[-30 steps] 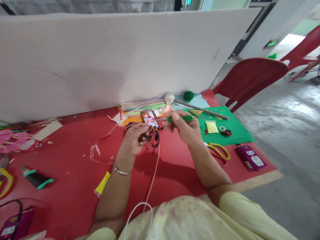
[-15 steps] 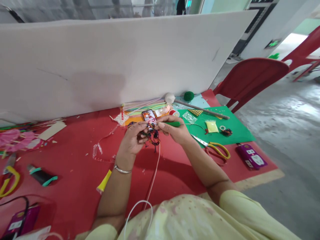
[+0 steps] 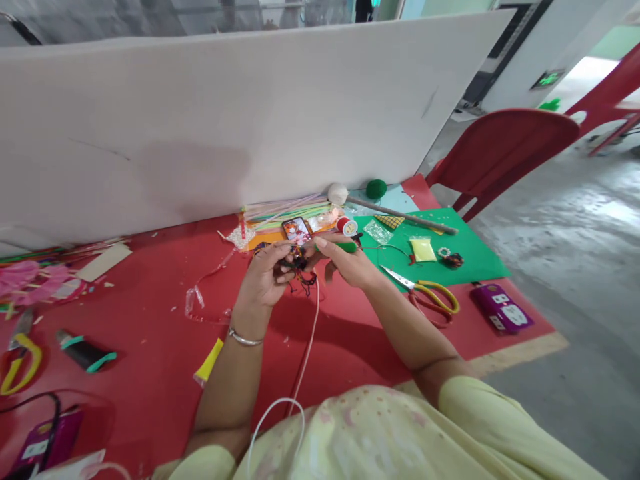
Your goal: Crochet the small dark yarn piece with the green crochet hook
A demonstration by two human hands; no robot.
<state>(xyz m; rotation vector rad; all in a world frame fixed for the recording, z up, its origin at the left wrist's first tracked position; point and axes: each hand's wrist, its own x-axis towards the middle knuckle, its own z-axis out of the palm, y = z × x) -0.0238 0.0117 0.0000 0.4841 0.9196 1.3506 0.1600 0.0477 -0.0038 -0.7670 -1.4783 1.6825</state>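
Observation:
Both of my hands meet over the middle of the red table. Between the fingers of my left hand is a small dark bundle of knotted cord with coloured bits, loose ends hanging below. My right hand grips a slim tool with a green handle; its tip is lost among the fingers and cord, so its kind is unclear. The right fingers touch the bundle's right side. Just behind the hands lies a phone with a lit picture, its lower part covered.
Open-bladed scissors lie right of my right forearm. A red thread spool, a yellow packet and a purple box are farther right. Left are a black-and-teal tool and yellow-handled cutters. A white board stands behind.
My right hand has shifted slightly left and its lower fingers have curled under the dark cord bundle. The bundle sits a little higher and more covered; the spool shows more.

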